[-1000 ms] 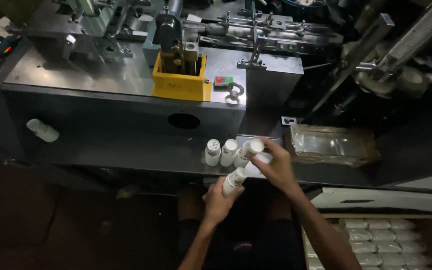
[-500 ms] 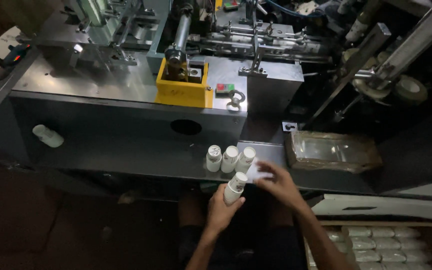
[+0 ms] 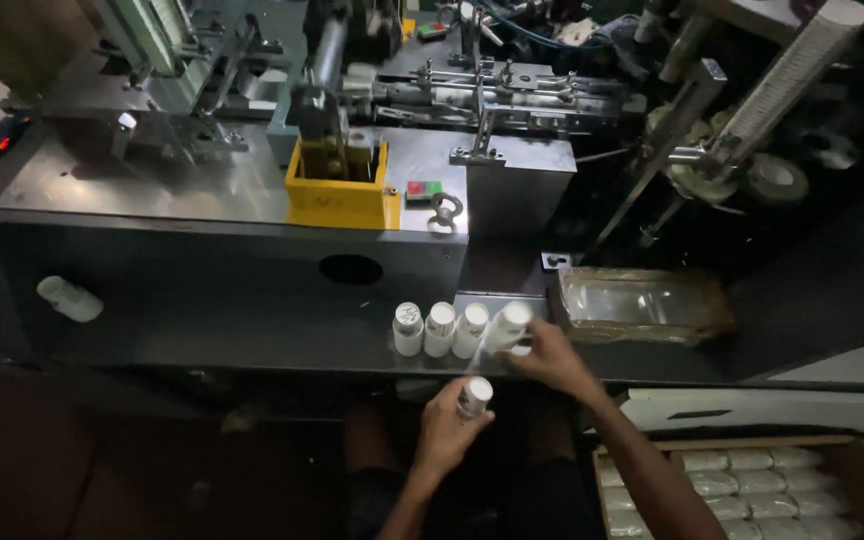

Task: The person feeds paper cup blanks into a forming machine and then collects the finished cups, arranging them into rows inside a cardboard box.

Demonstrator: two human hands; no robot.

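Nearest the camera, the left hand (image 3: 444,432) wraps its fingers around a small white bottle (image 3: 473,397), holding it close to the body and below the edge of the worktop (image 3: 252,330); the grip around the lower body leaves the cap end free. This bottle's long axis runs nearly upright, tilted a little, with its capped top pointing up and away towards the machine. Just beyond, the right hand (image 3: 552,357) reaches onto the worktop, its fingers closed on a second white bottle (image 3: 508,326) at the right end of a short row. That one leans, its cap pointing up and to the right. Beside it three bottles (image 3: 439,329) stand upright, caps up, touching or nearly so, lined along the front edge within easy reach. To the lower right an open box (image 3: 752,485) holds bottles lying on their sides in rows. Farther back sit a clear plastic tray (image 3: 637,305), a yellow bracket (image 3: 340,190) and the grey machine (image 3: 472,100).
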